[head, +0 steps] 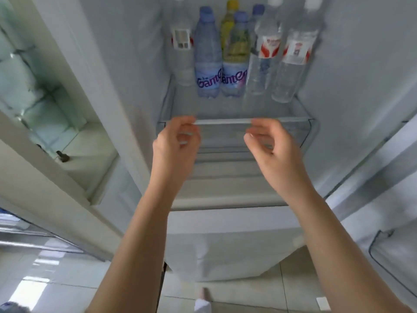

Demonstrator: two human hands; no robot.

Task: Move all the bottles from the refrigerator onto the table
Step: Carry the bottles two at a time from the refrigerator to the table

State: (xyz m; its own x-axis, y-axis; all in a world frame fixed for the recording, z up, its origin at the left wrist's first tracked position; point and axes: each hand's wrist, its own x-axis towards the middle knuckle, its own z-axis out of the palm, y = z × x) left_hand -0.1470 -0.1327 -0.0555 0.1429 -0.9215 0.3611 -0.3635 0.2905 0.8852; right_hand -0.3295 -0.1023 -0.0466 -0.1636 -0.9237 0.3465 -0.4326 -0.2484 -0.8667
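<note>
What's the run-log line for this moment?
phase: reaching in | left hand: empty, loosely curled | right hand: empty, loosely curled | bottles: all upright on refrigerator shelf | moved: none visible

Seven bottles upright on refrigerator shelf [234, 119]. Two blue-capped bottles [208, 55] with purple lettering at front centre, touching. Three clear white-capped bottles [294, 53] with red-white labels: one left, two right. Yellow-capped bottle [228, 26] and another blue-capped one behind.
</note>
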